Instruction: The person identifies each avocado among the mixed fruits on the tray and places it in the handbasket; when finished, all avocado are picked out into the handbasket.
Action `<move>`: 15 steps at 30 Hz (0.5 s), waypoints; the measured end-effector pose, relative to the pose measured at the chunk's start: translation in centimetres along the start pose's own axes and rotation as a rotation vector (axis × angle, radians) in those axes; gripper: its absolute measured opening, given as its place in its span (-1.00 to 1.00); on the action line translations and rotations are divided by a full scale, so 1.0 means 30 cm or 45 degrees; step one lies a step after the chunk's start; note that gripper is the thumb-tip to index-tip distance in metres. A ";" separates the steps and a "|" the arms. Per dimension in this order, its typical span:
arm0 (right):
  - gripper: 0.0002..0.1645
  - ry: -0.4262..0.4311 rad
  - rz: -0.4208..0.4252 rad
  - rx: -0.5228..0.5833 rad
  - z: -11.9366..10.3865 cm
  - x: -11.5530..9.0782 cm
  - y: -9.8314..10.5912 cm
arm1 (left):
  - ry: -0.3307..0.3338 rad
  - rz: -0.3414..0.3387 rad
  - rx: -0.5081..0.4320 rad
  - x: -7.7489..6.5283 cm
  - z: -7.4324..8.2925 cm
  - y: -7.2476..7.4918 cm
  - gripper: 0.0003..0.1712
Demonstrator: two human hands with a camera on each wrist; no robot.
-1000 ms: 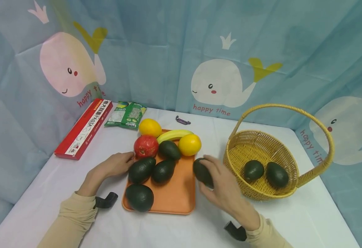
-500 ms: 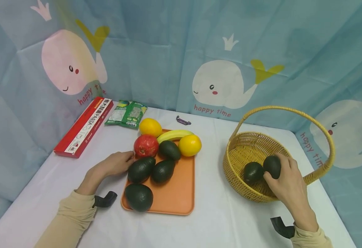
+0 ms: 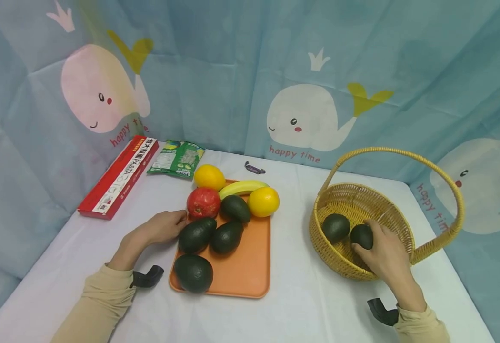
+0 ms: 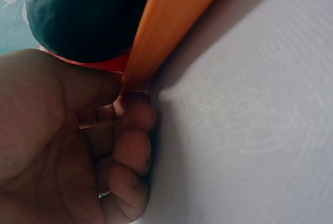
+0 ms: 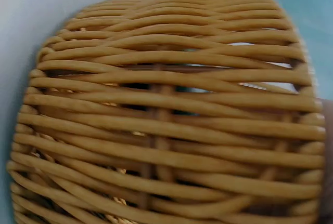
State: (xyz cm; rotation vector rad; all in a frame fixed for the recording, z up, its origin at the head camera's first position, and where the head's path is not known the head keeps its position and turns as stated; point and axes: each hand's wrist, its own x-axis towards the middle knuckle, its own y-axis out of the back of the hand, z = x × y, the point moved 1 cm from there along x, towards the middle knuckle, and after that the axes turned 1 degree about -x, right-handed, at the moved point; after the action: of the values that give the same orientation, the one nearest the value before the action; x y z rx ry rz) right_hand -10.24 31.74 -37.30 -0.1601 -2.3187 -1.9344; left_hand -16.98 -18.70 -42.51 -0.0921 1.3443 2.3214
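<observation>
My left hand (image 3: 166,227) pinches the left rim of the orange tray (image 3: 250,271). In the left wrist view the thumb and forefinger meet at the tray edge (image 4: 156,31), the other fingers curled under. Dark green avocados (image 3: 193,273) lie on the tray. A red pomegranate (image 3: 203,202) sits beside that hand. Inside the wicker basket (image 3: 340,267) my right hand (image 3: 387,252) grips an avocado (image 3: 362,236), fingers over its far side. Another avocado (image 3: 335,227) rests left of it. The basket's woven side (image 5: 166,99) fills the right wrist view and hides the grip.
A banana (image 3: 243,188) and two yellow lemons (image 3: 263,201) lie at the tray's far end. Behind them are a green snack packet (image 3: 177,159), a red pasta box (image 3: 119,176) and a purple-wrapped candy (image 3: 255,167). The basket's tall handle (image 3: 404,152) arches over it.
My right hand has carried an avocado from beside the tray into the basket, then shifted slightly left and lower there. The basket's left avocado has moved left. My left hand stays at the tray rim.
</observation>
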 end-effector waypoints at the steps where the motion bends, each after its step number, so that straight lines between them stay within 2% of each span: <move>1: -0.14 0.007 -0.022 0.001 0.001 0.002 -0.006 | -0.003 -0.002 0.001 0.000 0.001 -0.001 -0.83; 6: -0.16 0.004 -0.103 -0.022 0.005 0.011 -0.027 | 0.005 -0.002 -0.005 0.001 0.003 -0.003 -0.84; 9: -0.16 0.003 -0.118 -0.037 -0.002 0.012 -0.026 | 0.010 -0.002 -0.009 -0.001 0.001 -0.002 -0.84; 12: -0.18 0.016 -0.065 -0.037 -0.024 0.005 -0.011 | 0.009 -0.003 -0.011 -0.001 0.000 -0.002 -0.83; 15: -0.26 0.083 0.097 -0.003 -0.078 -0.002 0.005 | 0.006 0.002 -0.007 0.001 -0.003 -0.004 -0.82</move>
State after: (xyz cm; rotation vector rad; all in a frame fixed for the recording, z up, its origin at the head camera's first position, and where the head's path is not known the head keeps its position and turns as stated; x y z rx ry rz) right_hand -10.12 29.47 -36.76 -0.1807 -2.2356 -1.8783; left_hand -16.95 -18.73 -42.68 -0.0981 1.3407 2.3274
